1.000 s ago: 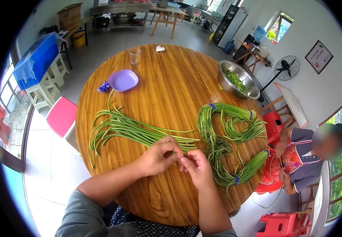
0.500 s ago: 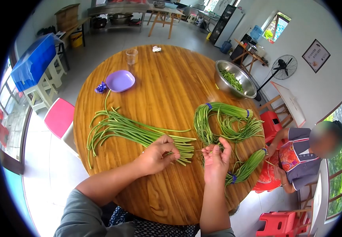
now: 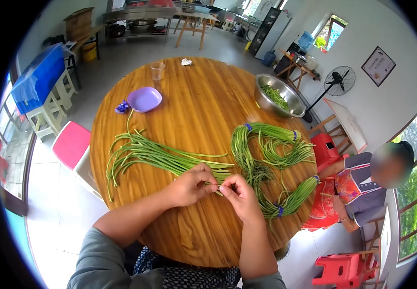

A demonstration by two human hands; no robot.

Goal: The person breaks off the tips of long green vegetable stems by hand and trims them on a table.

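Observation:
My left hand and my right hand meet over the near part of the table. Both are closed, fingertips pinched together on a thin green garlic scape, mostly hidden by the fingers. Just beyond them lies a loose spread of long garlic scapes, cut ends toward my hands. To the right, a looped bundle of garlic scapes is tied with blue bands. Nearer the right edge rests another banded bundle.
A steel bowl with green pieces stands at the back right of the round wooden table. Toward the back left are a purple dish, blue bands and a clear cup. A person sits at the right.
My right hand has moved left from beside the looped bundle and met my left hand, fingertips now together. The view has shifted slightly.

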